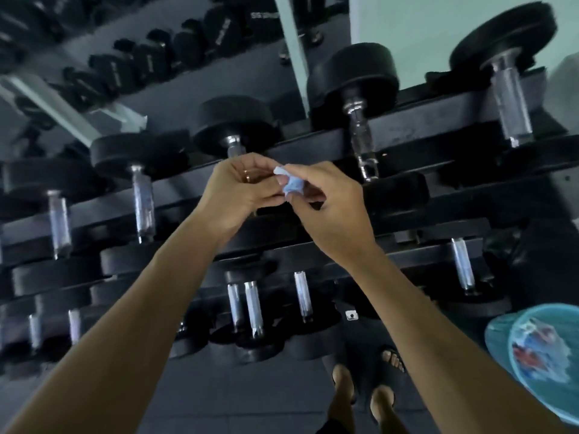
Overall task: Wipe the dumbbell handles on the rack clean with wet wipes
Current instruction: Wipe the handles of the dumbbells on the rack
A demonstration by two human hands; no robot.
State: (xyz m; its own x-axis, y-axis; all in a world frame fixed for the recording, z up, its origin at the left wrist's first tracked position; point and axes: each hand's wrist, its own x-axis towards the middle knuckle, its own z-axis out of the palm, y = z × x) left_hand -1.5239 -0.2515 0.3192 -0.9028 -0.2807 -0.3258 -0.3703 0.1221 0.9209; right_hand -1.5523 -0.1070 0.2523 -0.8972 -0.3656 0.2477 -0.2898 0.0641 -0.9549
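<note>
A crumpled pale blue wet wipe (291,183) is held between both hands in front of the dumbbell rack (407,130). My left hand (241,189) pinches its left side with curled fingers. My right hand (332,205) pinches its right side between thumb and fingertips. Black dumbbells with chrome handles lie on the tiered rack: one handle (233,147) shows just above my left hand, another (362,142) to the right, another (142,202) to the left. Neither hand touches a handle.
A mirror (156,57) behind the rack reflects more dumbbells. Lower tiers hold smaller dumbbells (253,308). A teal container (539,352) with a colourful pack inside sits at the right edge. My feet in sandals (366,393) stand on the grey floor.
</note>
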